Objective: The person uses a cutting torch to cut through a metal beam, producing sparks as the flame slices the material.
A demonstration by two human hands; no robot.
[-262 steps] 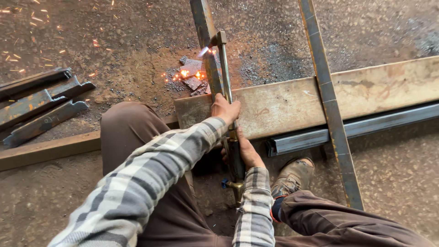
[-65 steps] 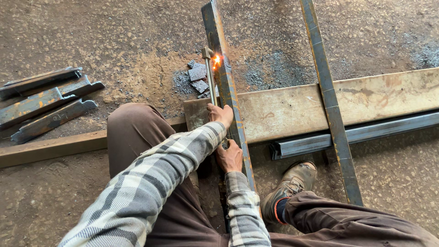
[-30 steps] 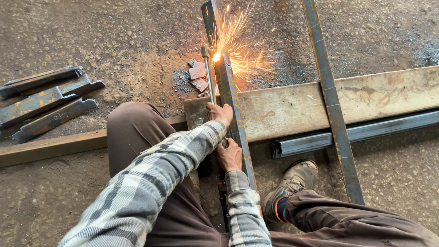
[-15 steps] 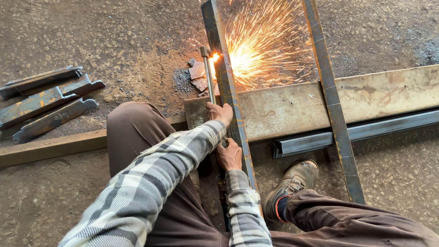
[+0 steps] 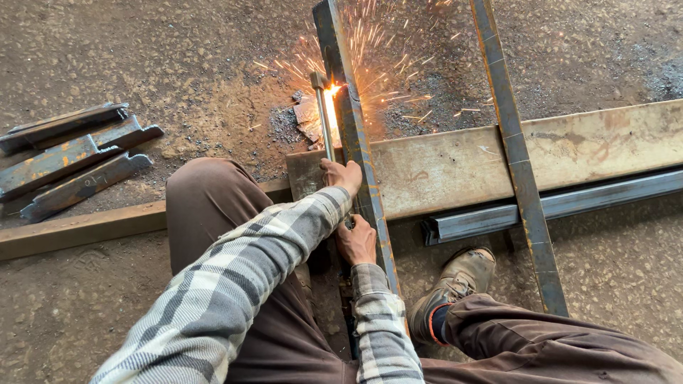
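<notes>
My cutting torch [image 5: 325,114], slim, lit, tip sparking against the upright-running grey steel bar [image 5: 353,135].

one cutting torch [image 5: 324,114], two upright steel bars [image 5: 352,135]

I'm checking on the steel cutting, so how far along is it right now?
Done: several cut pieces lie piled on the ground to the left. In hand: both hands, left hand ahead of right hand, hold the cutting torch, flame throwing sparks at the angle bar. Left: a second bar shows no flame or sparks.
</notes>
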